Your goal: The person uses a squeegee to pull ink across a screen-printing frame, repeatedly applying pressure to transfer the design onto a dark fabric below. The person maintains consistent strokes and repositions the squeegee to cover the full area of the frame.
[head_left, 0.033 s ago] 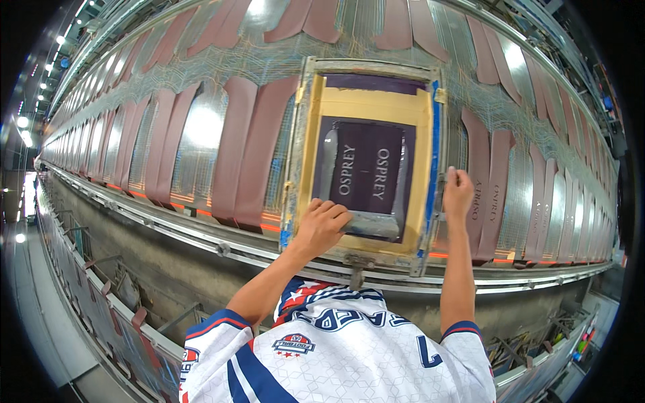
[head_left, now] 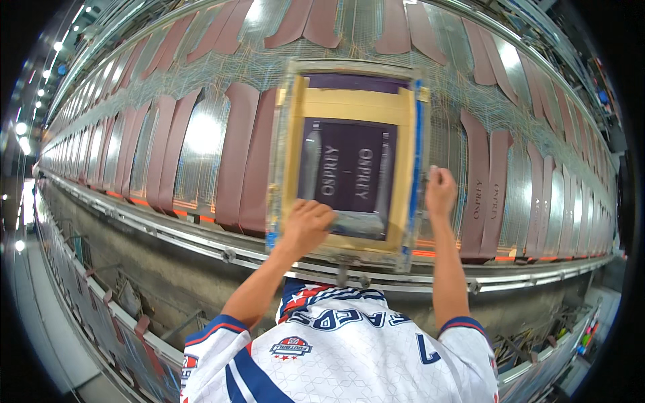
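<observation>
A screen printing frame (head_left: pixel 356 66) lies over the long table in front of me, edged with yellow and blue tape. Its dark purple mesh (head_left: pixel 347 181) carries pale lettering in two columns. My left hand (head_left: pixel 308 225) reaches over the frame's near left part, fingers curled on the left end of a grey squeegee (head_left: pixel 359 225) that lies across the near end of the mesh. Grey ink streaks run up both sides of the mesh. At the frame's right edge, my right hand (head_left: pixel 441 191) is closed with bent fingers on the rim; the exact grip is partly hidden.
Brownish-red cut panels (head_left: pixel 236 154) lie in rows along the table on both sides. Lettering shows on the panels (head_left: pixel 488 195) right of the frame. A metal rail (head_left: pixel 443 287) with round knobs follows the near edge. Behind it runs another rack (head_left: pixel 127 322) at lower left.
The printing frame has slid left along the table, and both hands have moved left with it. More of the table shows to its right. The squeegee stays at the near end.
</observation>
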Motion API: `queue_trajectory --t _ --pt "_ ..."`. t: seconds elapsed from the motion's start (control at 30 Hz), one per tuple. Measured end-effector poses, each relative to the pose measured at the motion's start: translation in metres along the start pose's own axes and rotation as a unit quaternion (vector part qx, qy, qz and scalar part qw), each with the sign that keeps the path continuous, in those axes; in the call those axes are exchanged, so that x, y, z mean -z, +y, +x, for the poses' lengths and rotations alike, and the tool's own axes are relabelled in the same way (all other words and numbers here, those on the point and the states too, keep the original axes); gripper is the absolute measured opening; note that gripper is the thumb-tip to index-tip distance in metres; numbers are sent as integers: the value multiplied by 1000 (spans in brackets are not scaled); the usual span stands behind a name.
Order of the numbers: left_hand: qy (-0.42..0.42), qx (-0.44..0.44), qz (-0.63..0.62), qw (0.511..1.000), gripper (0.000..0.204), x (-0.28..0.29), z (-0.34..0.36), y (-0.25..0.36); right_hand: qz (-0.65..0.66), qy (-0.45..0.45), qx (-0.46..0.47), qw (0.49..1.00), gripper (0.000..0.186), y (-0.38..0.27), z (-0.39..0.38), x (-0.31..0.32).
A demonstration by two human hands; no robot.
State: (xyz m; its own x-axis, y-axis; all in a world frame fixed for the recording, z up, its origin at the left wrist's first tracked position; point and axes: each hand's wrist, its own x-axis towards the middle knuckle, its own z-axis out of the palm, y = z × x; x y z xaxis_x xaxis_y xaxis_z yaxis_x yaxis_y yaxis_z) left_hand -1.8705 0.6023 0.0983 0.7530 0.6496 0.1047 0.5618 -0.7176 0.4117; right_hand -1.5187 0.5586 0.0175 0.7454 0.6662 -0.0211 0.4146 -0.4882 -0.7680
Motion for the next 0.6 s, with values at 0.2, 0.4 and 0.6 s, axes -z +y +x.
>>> queue_trajectory --t 0.2,0.4,0.6 --pt "-14 25 36 999 44 79 -87 -154 124 3 43 991 28 -119 -101 -162" --pt "0 -5 65 998 49 113 -149 -208 170 -2 50 984 26 -169 -138 -219" --pt "-8 -54 57 997 50 99 -189 -217 54 -42 0 998 28 -162 -132 -233"
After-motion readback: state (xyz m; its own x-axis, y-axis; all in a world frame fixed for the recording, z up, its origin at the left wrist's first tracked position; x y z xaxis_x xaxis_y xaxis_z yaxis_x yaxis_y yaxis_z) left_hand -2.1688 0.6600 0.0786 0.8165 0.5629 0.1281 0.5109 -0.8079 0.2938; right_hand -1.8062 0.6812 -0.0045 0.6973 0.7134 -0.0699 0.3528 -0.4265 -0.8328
